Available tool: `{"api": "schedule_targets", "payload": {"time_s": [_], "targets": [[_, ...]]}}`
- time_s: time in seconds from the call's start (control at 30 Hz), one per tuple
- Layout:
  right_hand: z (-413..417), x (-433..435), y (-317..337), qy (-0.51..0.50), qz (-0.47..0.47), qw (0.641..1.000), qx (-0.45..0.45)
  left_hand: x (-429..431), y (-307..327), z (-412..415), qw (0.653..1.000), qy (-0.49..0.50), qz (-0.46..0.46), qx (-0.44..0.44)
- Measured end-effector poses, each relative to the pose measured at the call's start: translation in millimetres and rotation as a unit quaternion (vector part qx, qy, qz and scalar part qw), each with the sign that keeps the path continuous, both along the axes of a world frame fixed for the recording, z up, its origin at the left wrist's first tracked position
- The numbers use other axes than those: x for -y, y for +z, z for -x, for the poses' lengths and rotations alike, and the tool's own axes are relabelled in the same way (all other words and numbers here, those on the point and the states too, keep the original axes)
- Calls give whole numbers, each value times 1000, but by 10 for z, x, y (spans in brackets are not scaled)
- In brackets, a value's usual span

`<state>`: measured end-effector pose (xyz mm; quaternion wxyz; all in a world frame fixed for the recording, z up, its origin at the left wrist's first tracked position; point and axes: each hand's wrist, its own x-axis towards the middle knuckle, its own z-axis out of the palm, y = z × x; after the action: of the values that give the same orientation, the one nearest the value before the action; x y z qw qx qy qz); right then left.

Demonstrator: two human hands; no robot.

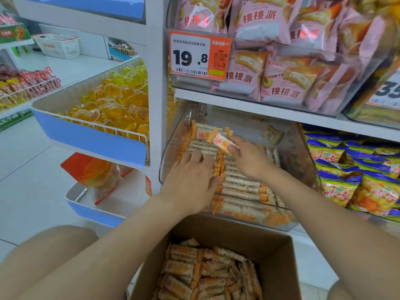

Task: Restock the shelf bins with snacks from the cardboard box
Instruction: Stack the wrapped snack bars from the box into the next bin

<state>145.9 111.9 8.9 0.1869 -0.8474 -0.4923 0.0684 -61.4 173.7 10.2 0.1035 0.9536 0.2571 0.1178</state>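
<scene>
At six o'clock of the view a cardboard box (238, 232) stands open, filled with loose snack bars (205, 273) in clear wrappers with orange checked ends. Just above it, toward twelve o'clock, a clear shelf bin (244, 124) sits on the lower shelf, and both hands are inside it. Rows of bars (240, 185) lie flat and packed side by side along the bin's front and left parts; the back right of the bin floor is bare apart from a small tan packet (271, 134) at about one o'clock.

The left hand (190, 180) lies flat on the stacked rows, fingers straight and slightly spread, touching the wrappers. The right hand (249, 156), at its three o'clock, pinches a single bar (221, 142) between thumb and fingers, holding it tilted just above the rows.

On the shelf above, pink pie packets (270, 24) fill another bin behind a price tag (194, 55) reading 19.8. Blue and yellow bags (357, 169) lie at three o'clock, and orange jelly cups (121, 98) fill a wire tray at ten o'clock.
</scene>
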Motion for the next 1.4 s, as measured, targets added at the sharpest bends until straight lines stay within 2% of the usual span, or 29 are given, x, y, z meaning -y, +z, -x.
{"api": "schedule_targets", "payload": {"time_s": [0.1, 0.17, 0.3, 0.47, 0.7, 0.77, 0.87, 1.0, 1.23, 1.4], "targets": [[-135, -174, -140, 35, 67, 996, 52, -50, -31, -8, 998, -17, 12, -63], [-137, -316, -180, 37, 32, 997, 64, -77, -62, -22, 996, -26, 16, -87], [-84, -552, -142, -28, -67, 995, 66, -105, -68, -40, 992, -29, 26, -119], [-22, -640, -150, -63, -46, 993, 91, -171, -2, -96, 988, -45, 20, -147], [-48, -605, -161, -49, -101, 989, 98, -205, 13, -129, 977, -67, 61, -195], [-39, -617, -167, -35, -98, 989, 106, -196, 14, -124, 976, -68, 62, -196], [-18, -661, -183, -69, -97, 984, 128, -190, 29, -119, 976, -68, 64, -195], [26, -727, -192, -68, -112, 990, 44, -186, 21, -113, 978, -71, 61, -189], [48, -789, -222, -86, -148, 985, 26, -186, 21, -126, 976, -75, 62, -196], [3, -780, -233, -91, -128, 987, 45, -213, 21, -129, 981, -75, 59, -172]]}}
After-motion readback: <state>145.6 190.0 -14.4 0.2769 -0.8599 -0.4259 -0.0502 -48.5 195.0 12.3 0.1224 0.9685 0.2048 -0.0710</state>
